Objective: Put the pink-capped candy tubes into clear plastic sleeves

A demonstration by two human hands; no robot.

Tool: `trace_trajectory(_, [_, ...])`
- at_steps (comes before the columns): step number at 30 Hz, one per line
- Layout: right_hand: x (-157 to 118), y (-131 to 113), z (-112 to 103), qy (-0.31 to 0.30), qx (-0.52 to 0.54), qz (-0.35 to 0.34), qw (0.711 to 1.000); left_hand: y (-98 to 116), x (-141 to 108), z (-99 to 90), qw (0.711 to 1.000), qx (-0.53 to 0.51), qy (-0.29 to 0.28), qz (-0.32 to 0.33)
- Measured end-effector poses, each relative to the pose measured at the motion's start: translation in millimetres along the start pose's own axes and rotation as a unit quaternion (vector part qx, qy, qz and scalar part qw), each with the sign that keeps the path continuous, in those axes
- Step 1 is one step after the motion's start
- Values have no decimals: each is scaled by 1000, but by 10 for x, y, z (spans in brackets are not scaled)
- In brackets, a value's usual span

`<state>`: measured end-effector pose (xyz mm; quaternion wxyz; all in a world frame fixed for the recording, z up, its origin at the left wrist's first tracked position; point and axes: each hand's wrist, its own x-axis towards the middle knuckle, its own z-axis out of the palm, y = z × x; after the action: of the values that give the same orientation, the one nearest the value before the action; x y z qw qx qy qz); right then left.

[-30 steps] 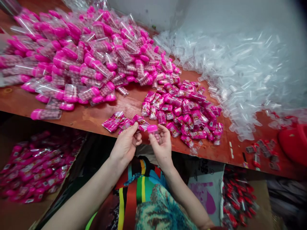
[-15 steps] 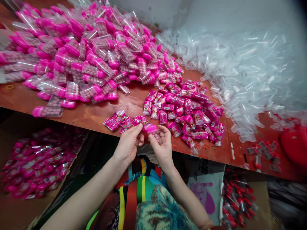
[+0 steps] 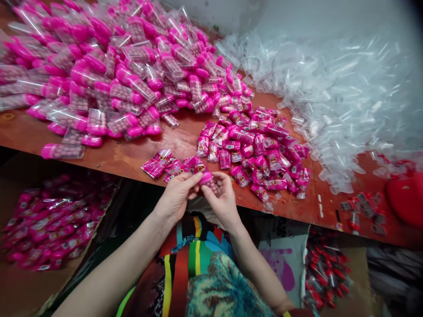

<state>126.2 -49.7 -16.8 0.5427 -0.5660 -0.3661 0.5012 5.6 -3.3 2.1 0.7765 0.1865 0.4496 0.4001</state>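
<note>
Over the table's front edge my two hands meet around one pink-capped clear tube (image 3: 213, 186) with small pink balls inside. The fingers of my right hand (image 3: 222, 200) are wrapped round its clear body. My left hand (image 3: 176, 193) pinches at the pink cap end with thumb and fingers; part of its grip is hidden. Just behind my left hand lie several flat pink printed wrappers (image 3: 158, 164). To the right of them is a heap of tubes in pink printed wrap (image 3: 261, 152). A large pile of unwrapped pink-capped tubes (image 3: 132, 83) covers the left and back.
Clear hollow tubes (image 3: 330, 97) are heaped at the right back. Small red-capped tubes (image 3: 366, 207) lie near a red object (image 3: 405, 200) at the right. Below the brown table (image 3: 115, 160) are a box of pink wrapped tubes (image 3: 49, 224) and one of red pieces (image 3: 325, 273).
My left hand has moved slightly right and up, closer to my right hand. The held tube sits a little further left and lower-lying between the fingers.
</note>
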Motion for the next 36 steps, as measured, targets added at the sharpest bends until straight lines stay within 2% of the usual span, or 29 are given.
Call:
trace_trajectory(2, [-22,22,2,7,-54,-33,998,-5,0,-6,1000,-11,-8,-15])
trace_trajectory(6, [-18,13,-15,-51,28,48,997,-13,-10,-18,998,-8,-40,-47])
trace_trajectory(8, [-10,11,-21,-54,35,55,996,-17,-16,-19,998,6,-44,-50])
trace_trajectory(10, [-16,26,-21,-17,-38,-9,999,-16,-19,-16,998,13,-35,-47])
trace_trajectory(12, [-37,52,-18,20,-118,-89,989,-6,-21,-8,999,8,-28,-44])
trace_trajectory(14, [-64,71,-18,31,-141,-122,982,10,-23,1,999,-7,-22,-34])
trace_trajectory(16, [-83,64,-17,14,-109,-98,989,24,-27,6,999,-22,-18,-20])
trace_trajectory(19, [-78,13,2,-43,-12,-8,999,31,-34,0,999,-14,-32,-16])
trace_trajectory(22, [-40,-30,44,-75,109,74,988,27,-34,-25,998,17,-52,-17])
trace_trajectory(24, [-18,-30,65,-83,137,100,982,18,-32,-46,997,36,-62,-16])
trace_trajectory(26, [-14,-14,67,-67,81,68,992,-2,-36,-62,997,49,-63,-18])
trace_trajectory(28, [-27,7,51,-31,-35,-10,999,-34,-46,-64,997,52,-53,-19])
trace_trajectory(31, [-51,31,25,-10,-162,-86,983,-69,-59,-41,998,35,-40,-27])
trace_trajectory(33, [-62,40,28,-25,-157,-87,984,-59,-51,-21,999,3,-40,-25])
trace_trajectory(36, [-74,39,52,-42,-79,-55,994,-2,-8,-13,999,-30,-34,-15])
